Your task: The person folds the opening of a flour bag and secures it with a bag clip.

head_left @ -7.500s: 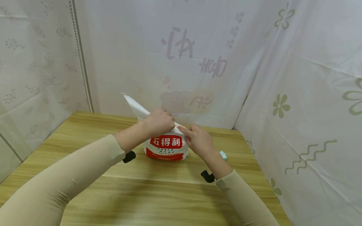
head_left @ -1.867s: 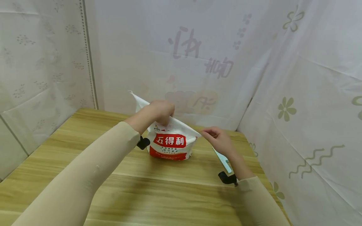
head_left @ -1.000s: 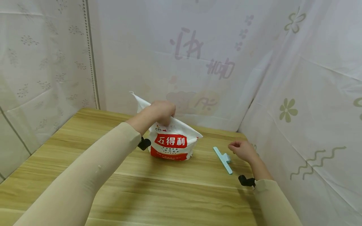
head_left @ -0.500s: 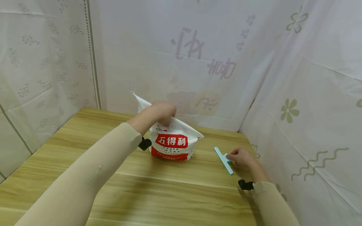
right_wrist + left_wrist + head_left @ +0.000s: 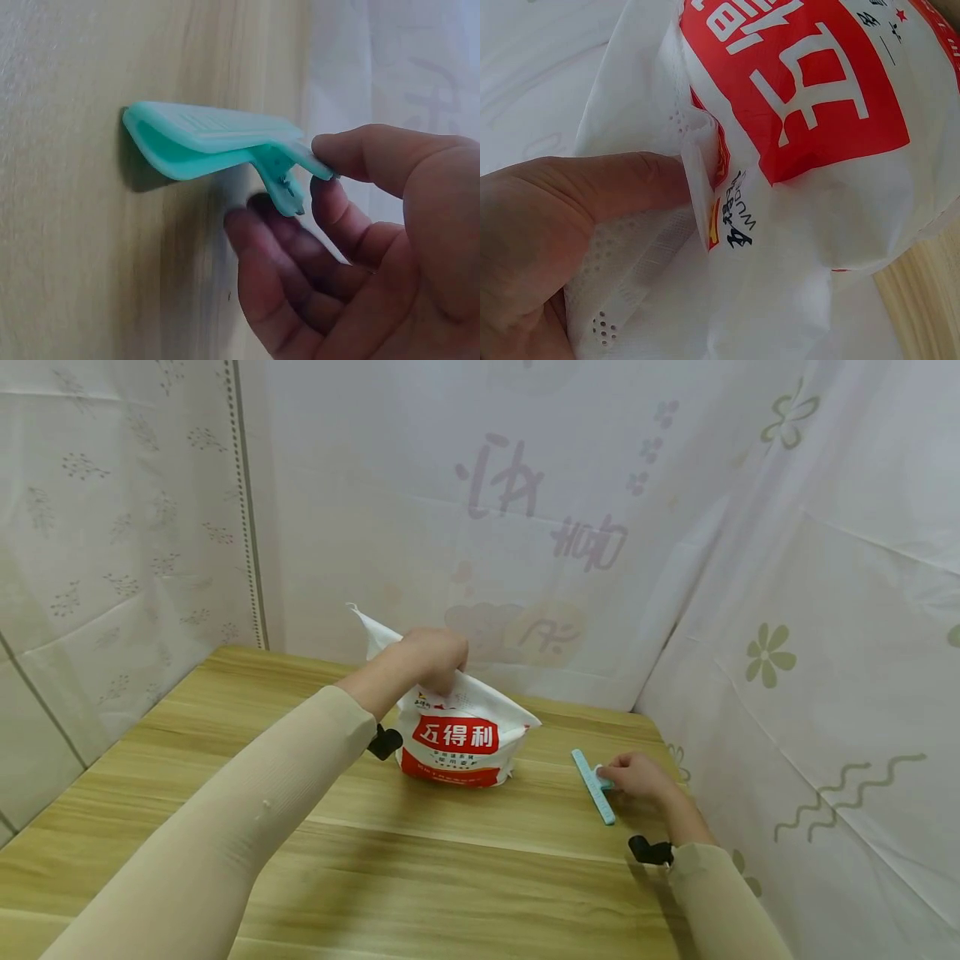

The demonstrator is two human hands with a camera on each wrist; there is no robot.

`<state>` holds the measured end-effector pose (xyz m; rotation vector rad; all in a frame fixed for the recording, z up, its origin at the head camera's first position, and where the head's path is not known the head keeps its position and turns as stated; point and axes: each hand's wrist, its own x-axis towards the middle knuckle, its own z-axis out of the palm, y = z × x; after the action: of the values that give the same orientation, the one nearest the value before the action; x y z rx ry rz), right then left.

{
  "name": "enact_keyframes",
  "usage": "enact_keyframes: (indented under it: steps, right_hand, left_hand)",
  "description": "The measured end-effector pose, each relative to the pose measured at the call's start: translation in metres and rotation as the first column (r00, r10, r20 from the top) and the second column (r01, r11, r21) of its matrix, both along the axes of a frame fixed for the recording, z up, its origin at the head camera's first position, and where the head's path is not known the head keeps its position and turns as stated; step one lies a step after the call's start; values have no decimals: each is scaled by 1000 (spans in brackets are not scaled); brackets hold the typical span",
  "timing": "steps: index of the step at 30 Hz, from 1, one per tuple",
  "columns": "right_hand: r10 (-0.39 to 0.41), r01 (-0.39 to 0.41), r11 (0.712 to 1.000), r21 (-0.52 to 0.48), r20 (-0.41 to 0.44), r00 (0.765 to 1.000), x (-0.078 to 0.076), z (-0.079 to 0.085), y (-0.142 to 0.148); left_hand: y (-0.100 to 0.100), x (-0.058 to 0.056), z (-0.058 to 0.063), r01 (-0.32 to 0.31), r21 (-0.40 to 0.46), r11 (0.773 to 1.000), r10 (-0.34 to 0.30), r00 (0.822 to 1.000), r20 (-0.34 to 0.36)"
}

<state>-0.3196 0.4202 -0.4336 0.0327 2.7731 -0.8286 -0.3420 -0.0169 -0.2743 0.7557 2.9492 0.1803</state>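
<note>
A white plastic bag with red panels and Chinese lettering (image 5: 457,760) stands on the table, its top pulled up into a long corner at the left. My left hand (image 5: 431,656) grips the gathered top of this bag; in the left wrist view its thumb (image 5: 630,180) presses into the white material, and the other fingers are mostly hidden behind. To the right of the bag is a pale teal bag clip (image 5: 592,787). My right hand (image 5: 637,777) pinches one handle of the clip between thumb and forefinger. The clip's long jaws are together in the right wrist view.
The wood-grain table (image 5: 390,877) carries both things. Pale patterned curtains (image 5: 510,460) hang close behind it and along both sides, the right one (image 5: 825,693) near my right arm. A black camera mount sits at each wrist.
My right hand has let go of the bag's right corner, moved right and come down onto the clip, which has turned slightly. My left hand keeps its hold on the bag top.
</note>
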Motion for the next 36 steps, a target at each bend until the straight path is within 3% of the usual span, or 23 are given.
enact_keyframes:
  steps: [7,14,29,36]
  right_hand:
    - [-34,37,982,-185,20,999,-1,0,-3]
    - [-87,75,911,-406,-12,996,-1,6,-9]
    - [-154,53,801,-597,-119,981,2,22,-28]
    - [-235,81,776,-626,-167,958,4,32,-44]
  left_hand:
    - [0,-1,-1,-1,6,1000,1,1000,1]
    - [-1,2,0,-9,23,1000,9,1000,-2]
    - [-1,0,-2,-13,23,1000,13,1000,-13]
    - [-2,-2,-2,-17,21,1000,17,1000,-11]
